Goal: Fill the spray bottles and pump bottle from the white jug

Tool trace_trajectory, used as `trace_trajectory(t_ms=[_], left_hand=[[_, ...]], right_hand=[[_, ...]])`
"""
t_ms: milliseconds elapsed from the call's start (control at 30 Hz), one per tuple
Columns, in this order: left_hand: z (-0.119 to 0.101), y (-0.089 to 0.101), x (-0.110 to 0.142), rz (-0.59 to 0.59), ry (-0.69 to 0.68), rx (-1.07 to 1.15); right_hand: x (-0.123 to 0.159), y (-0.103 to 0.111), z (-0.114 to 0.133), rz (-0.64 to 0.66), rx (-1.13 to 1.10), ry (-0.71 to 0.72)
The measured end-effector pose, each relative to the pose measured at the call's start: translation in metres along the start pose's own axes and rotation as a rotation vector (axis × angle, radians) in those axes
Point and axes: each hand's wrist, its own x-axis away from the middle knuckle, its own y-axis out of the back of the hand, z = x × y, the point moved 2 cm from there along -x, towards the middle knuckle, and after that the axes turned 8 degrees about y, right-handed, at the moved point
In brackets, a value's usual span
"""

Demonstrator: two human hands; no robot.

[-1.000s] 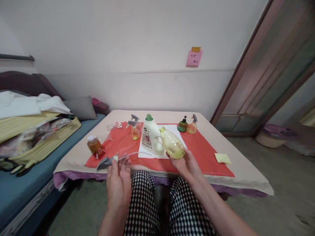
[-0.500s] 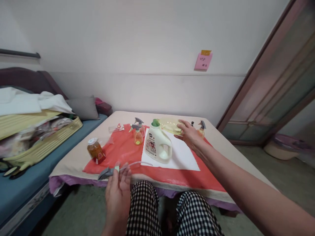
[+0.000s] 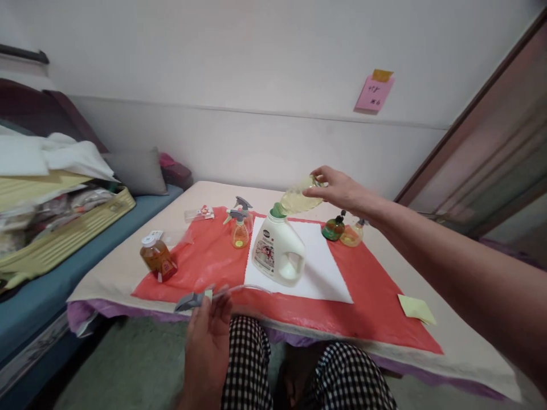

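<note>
One yellow bottle, base in gripping right hand; one gray sprayer in gripping left hand.

The base of the yellowish bottle is partly covered by the right hand, and whether its neck is touching the green spout of the jug cannot be told. The head of the right spray bottle is partly hidden by the right forearm, which is cut off by the right edge, while the fingertips of the left hand are blurred around the grey spray head. On the left, the far spray bottle is partly blocked by the near one, and the small print on the jug's label cannot be read.
</note>
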Motion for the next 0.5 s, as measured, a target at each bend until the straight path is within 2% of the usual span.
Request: trace_trajectory(t_ms=[167, 333, 400, 500], left_hand=[[-0.002, -0.003, 0.000, 0.006, 0.044, 0.051], [-0.004, -0.004, 0.006, 0.020, 0.050, 0.063], [-0.003, -0.004, 0.011, 0.031, 0.056, 0.047], [-0.001, -0.002, 0.016, 0.058, 0.046, 0.007]], right_hand=[[-0.008, 0.001, 0.023, 0.046, 0.126, 0.003], [-0.008, -0.007, 0.027, -0.011, 0.111, -0.010], [-0.005, -0.009, 0.028, -0.039, 0.074, 0.001], [0.005, -0.009, 0.029, -0.110, -0.103, 0.013]])
